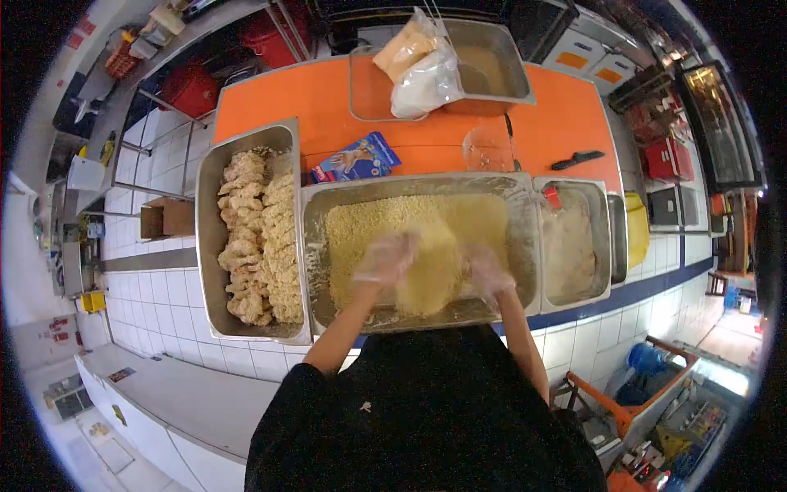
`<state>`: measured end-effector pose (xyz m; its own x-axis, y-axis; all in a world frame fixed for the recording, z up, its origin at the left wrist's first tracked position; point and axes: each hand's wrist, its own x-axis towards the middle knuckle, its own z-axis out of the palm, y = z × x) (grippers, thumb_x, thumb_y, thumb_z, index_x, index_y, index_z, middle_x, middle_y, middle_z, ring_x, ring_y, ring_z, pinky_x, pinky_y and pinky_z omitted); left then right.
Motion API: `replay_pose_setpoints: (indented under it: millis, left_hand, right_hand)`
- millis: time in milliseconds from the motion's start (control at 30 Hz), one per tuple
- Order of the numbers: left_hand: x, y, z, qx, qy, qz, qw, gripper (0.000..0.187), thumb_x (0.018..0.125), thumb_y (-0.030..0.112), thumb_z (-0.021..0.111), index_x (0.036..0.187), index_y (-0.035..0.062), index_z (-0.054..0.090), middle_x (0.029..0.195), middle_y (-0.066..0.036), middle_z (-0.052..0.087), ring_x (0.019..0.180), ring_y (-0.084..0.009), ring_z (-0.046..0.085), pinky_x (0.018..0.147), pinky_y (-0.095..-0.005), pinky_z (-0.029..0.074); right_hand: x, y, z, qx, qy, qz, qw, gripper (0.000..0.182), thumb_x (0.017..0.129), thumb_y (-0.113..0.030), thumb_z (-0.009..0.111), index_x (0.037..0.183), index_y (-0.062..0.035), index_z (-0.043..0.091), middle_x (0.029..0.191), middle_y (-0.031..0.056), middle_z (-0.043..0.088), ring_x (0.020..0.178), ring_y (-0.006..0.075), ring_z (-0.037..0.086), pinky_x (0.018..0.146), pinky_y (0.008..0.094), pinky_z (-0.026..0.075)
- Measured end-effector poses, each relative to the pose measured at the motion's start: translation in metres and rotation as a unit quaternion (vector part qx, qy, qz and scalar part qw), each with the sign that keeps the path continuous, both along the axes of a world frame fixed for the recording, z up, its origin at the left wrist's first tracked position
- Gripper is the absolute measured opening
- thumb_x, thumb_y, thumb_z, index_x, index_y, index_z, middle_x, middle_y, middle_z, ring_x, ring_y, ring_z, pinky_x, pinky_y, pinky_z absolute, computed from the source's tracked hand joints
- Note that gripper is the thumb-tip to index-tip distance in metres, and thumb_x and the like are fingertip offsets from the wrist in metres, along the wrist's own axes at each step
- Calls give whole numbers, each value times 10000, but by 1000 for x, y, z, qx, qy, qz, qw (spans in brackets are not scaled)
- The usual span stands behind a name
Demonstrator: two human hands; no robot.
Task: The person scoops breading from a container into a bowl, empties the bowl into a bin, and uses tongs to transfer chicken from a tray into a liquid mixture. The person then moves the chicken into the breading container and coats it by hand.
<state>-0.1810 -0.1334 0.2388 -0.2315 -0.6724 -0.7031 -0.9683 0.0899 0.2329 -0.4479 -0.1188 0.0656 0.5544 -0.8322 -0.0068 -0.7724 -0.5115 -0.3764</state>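
Observation:
A deep metal pan (525, 238) in front of me holds yellowish breading, coarse and crumbly on the left, finer toward the right. My left hand (388, 257), in a clear plastic glove, is over the breading (434, 262) left of the pan's middle. Also gloved, my right hand (489, 272) is at the right side of the same breading, close to the near wall. Motion smears the fingers of both hands. To the left, another metal pan (206, 246) holds rows of breaded chicken pieces (246, 234).
At right stands a pan of pale wet mixture (567, 242) with a red-handled item (552, 198). On the orange table (262, 98) are a blue glove packet (357, 157), a dark-handled knife (578, 160), a clear round container (487, 149), bagged goods (422, 74) and a liquid-filled pan (525, 82).

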Motion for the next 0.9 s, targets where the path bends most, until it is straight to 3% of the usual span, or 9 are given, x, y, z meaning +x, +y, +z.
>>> replay_pose_setpoints:
  millis: [33, 100, 200, 300, 400, 533, 633, 833, 900]
  left_hand:
    - [-7, -15, 25, -9, 22, 95, 995, 344, 928, 237, 402, 1143, 15, 553, 1107, -210, 562, 1013, -315, 556, 884, -361, 443]
    - [-3, -20, -77, -290, 108, 82, 947, 325, 886, 235, 447, 1106, 23, 558, 1076, -196, 563, 977, -337, 544, 857, -395, 439]
    - [-51, -38, -152, -481, 119, 124, 860, 345, 827, 260, 523, 1100, 52, 560, 1073, -170, 561, 999, -327, 534, 856, -420, 429]
    - [-58, -19, -151, -440, 171, 135, 871, 387, 790, 285, 559, 1106, 61, 556, 1098, -157, 557, 1029, -338, 519, 874, -455, 410]
    - [-47, 6, -146, -389, 147, 118, 902, 388, 791, 277, 569, 1109, 55, 556, 1113, -159, 558, 1035, -345, 522, 897, -469, 388]
    - [-45, 2, -152, -405, 174, 172, 881, 367, 800, 292, 569, 1074, 48, 558, 1103, -150, 562, 1008, -338, 532, 891, -485, 377]
    - [-51, -11, -169, -356, 42, 148, 922, 362, 807, 306, 562, 1065, 51, 557, 1107, -145, 566, 997, -330, 541, 892, -486, 379]
    - [-48, -32, -164, -473, 136, 153, 857, 364, 856, 255, 493, 1176, 83, 519, 1104, -150, 552, 1010, -331, 518, 858, -484, 384]
    - [-52, -18, -167, -437, 120, 155, 878, 418, 847, 334, 466, 1167, 71, 524, 1230, -138, 505, 1090, -338, 482, 950, -566, 297]
  right_hand:
    - [16, -16, 41, 65, 98, -126, 985, 350, 934, -312, 398, 945, -25, 598, 936, 164, 627, 864, 363, 593, 823, 435, 465]
    - [23, -33, 28, -46, 193, -201, 959, 391, 923, -325, 417, 892, 11, 613, 917, 172, 628, 789, 346, 615, 818, 432, 471]
    - [69, -48, -6, 58, 143, -390, 908, 393, 902, -313, 452, 964, 44, 602, 916, 188, 621, 695, 345, 614, 813, 422, 473]
    - [86, -15, -27, -179, 141, -331, 916, 410, 892, -280, 459, 1082, 63, 577, 935, 224, 612, 801, 365, 616, 833, 440, 469]
    - [84, -5, -5, -42, -73, -293, 952, 466, 888, -234, 444, 1244, 67, 477, 1035, 261, 593, 986, 397, 566, 927, 488, 410]
    - [83, -14, 24, -54, 30, -207, 976, 511, 874, -223, 448, 1316, 31, 411, 1194, 253, 535, 1160, 400, 458, 1019, 528, 299]
    - [87, -18, 19, 217, 28, -274, 937, 573, 859, -257, 472, 1354, 9, 359, 1315, 218, 457, 1224, 408, 395, 1071, 531, 208]
    - [92, -18, -46, 13, 85, -283, 955, 600, 866, -278, 474, 1369, 15, 327, 1332, 253, 418, 1249, 437, 350, 1081, 521, 185]
    - [79, 11, -115, 338, 183, -406, 829, 425, 874, -288, 447, 1192, -16, 519, 1119, 214, 571, 1128, 360, 493, 980, 473, 344]
